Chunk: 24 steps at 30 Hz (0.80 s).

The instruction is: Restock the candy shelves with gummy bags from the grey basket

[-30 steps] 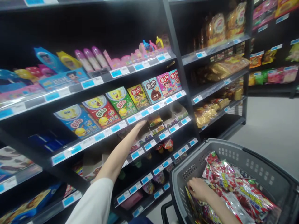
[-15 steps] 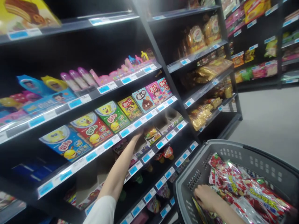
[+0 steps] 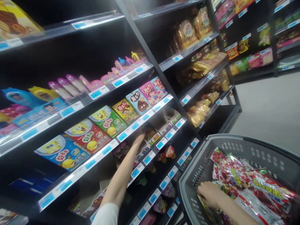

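My left hand (image 3: pixel 141 136) reaches under a shelf edge into a row of open cardboard display boxes. Its fingers are lost in the dark beside a box with a colourful printed front (image 3: pixel 154 138), so their grip is hidden. My right hand (image 3: pixel 209 193) is inside a grey plastic basket (image 3: pixel 191 184), by its left wall. Its fingers are curled closed above a yellow-edged packet (image 3: pixel 204 206); whether they grip it cannot be made out. Shiny red-and-silver snack bags (image 3: pixel 269 184) lie in the basket, to the right of this hand.
Boxed snacks with cartoon fronts (image 3: pixel 106 121) lean in a row on the shelf above my left hand. Pink and purple candy toys (image 3: pixel 73 84) stand higher up. Gold-wrapped packs (image 3: pixel 199 114) fill the neighbouring rack. Grey floor (image 3: pixel 262 103) lies beyond the basket.
My left hand has moved slightly right and deeper into the display boxes. The bright yellow contents of the box beside it now look dark. My right hand stays in the basket; the view has shifted.
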Available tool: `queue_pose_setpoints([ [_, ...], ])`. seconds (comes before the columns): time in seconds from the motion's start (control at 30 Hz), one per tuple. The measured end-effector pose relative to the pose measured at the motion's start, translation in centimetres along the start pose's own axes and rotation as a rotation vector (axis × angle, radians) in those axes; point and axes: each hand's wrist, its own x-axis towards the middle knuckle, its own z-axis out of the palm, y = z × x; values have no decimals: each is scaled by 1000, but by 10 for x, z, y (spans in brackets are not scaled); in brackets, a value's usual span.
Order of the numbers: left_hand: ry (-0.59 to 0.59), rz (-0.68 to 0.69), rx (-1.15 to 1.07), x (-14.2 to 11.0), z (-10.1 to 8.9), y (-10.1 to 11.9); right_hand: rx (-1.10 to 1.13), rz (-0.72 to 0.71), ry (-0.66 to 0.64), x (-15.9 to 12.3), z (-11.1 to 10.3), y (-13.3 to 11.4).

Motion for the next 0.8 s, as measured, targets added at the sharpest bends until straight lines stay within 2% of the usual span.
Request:
queue_pose_setpoints([
  [0.17,-287,88,86,-13,17,5,32,16,-10,-3,-1,-1],
  [0.27,-448,114,98,-14,18,8,39,45,-57,-6,-5,0],
  [0.33,-510,135,105,-13,16,10,15,68,-94,-8,-7,0],
  [0.43,-531,142,137,-11,14,11,-18,92,-136,-10,-10,0],
  [0.63,-473,75,190,-8,19,11,23,91,-155,-12,-13,0],
  [0.8,-523,49,214,-6,19,18,23,105,-224,-10,-9,4],
])
